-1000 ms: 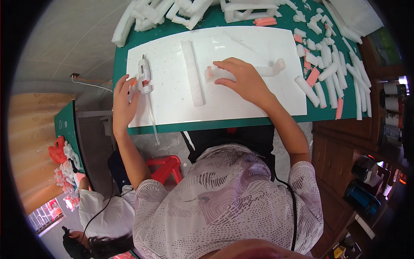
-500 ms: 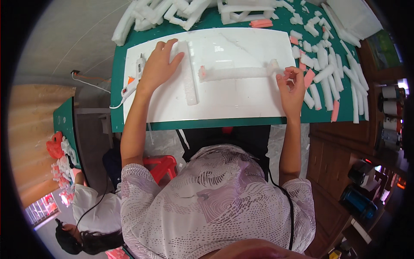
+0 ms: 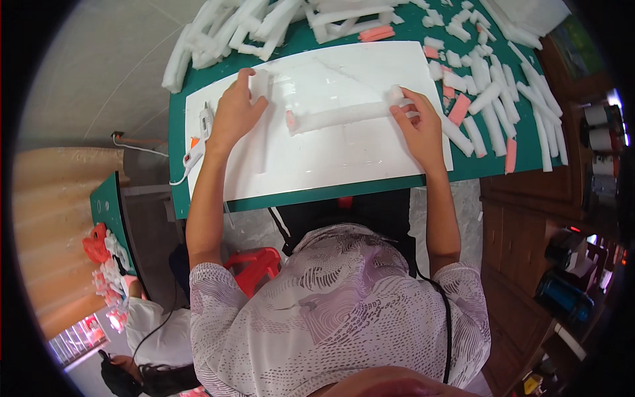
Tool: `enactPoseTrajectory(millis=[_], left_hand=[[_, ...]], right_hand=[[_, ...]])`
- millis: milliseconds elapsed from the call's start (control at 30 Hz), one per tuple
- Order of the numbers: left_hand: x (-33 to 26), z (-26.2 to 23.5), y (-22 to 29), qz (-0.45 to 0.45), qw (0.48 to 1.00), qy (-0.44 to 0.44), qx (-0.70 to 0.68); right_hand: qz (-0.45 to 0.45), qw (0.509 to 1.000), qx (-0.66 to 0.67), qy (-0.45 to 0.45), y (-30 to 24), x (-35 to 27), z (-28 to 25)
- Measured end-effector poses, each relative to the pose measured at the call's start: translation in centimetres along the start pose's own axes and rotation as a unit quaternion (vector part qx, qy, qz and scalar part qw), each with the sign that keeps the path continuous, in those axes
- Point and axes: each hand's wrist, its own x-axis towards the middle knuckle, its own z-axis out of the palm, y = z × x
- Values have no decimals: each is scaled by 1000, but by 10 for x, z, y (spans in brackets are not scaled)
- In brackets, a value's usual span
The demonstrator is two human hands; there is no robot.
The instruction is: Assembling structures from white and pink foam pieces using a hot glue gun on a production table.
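Observation:
A white board (image 3: 344,159) lies on the green table (image 3: 297,198). My left hand (image 3: 233,112) rests on the upper end of a white foam strip (image 3: 259,122) that runs down the board. My right hand (image 3: 417,126) holds the right end of a second white foam strip (image 3: 337,118) lying across the board, its left end tipped pink. A white glue gun (image 3: 200,135) with an orange trigger lies on the board's left edge, just left of my left hand.
Several white and pink foam pieces (image 3: 489,99) are scattered at the right and heaped at the back (image 3: 238,30). Dark wooden drawers (image 3: 522,225) stand at the right. A red stool (image 3: 254,264) is under the table. Another person (image 3: 145,337) sits lower left.
My left hand left the glue gun and moved right onto the upright strip. My right hand moved from the board's middle to the right end of the crosswise strip and grasped it.

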Motion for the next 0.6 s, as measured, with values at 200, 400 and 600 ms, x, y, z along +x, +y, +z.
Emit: enactPoseTrajectory(millis=[200,400,600], left_hand=[[-23,-43,34,115,992,48,-2],[-18,-61,88,298,954,-38,-28],[10,-20,127,424,901,-83,31]], right_hand=[[5,1000,1,0,-4,-1,-1],[-6,1000,1,3,-1,-2,-1],[3,1000,-6,0,4,-1,-1]])
